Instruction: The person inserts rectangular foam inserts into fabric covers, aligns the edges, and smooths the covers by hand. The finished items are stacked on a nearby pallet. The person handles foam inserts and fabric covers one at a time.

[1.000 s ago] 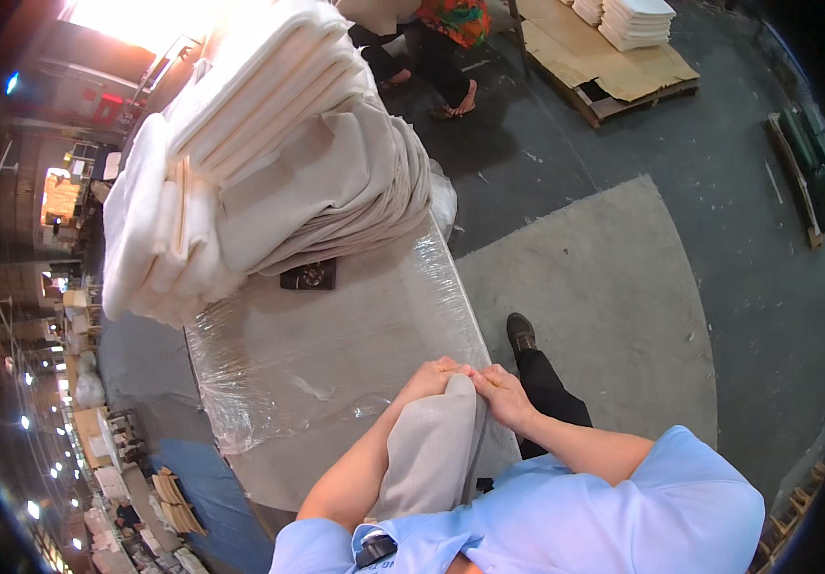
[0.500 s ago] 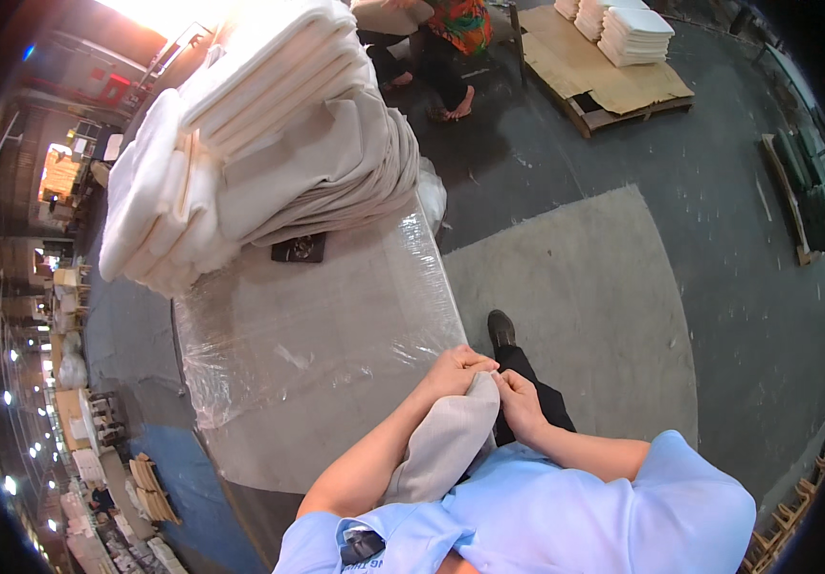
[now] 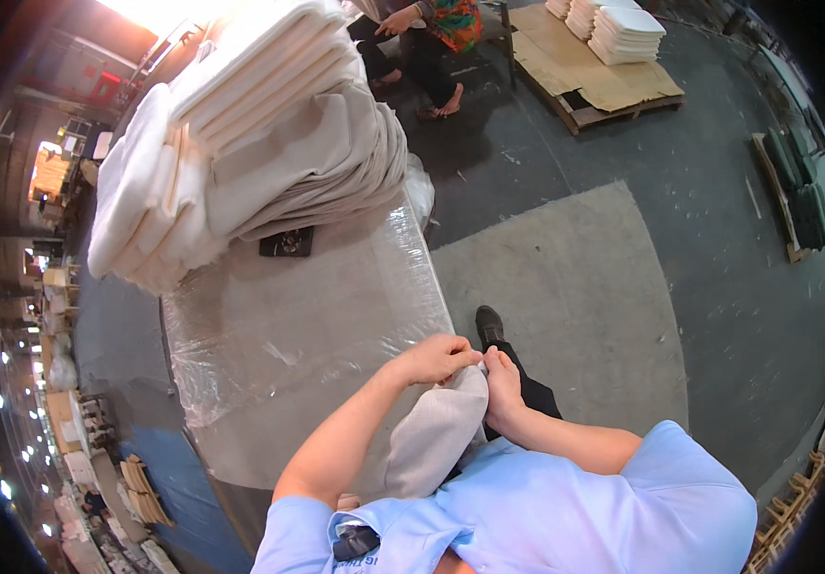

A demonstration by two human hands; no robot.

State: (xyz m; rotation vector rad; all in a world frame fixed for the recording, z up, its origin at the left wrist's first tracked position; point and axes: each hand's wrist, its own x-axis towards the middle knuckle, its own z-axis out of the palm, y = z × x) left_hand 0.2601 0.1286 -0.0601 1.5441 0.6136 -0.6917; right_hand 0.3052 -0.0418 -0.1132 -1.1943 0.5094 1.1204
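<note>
A light grey piece of fabric, folded and bulging like a cover, hangs between my forearms against my body. At its upper end my left hand pinches the edge, thumb and fingers pressed together. Right beside it, my right hand grips the same edge from the other side, fingertips close to the left ones. What lies between the fingertips is too small to make out. Both hands are just off the near right corner of a table covered in clear plastic film.
On the table's far end, thick white padding sheets are stacked beside a heap of grey fabric. A small black square item lies before them. A person sits beyond. Cardboard on a pallet bears folded white stacks.
My left wrist has lifted, and the fabric's top edge shows more folds below the fingers. The right fingers have straightened upward. The whole view has shifted slightly, moving the surroundings left.
</note>
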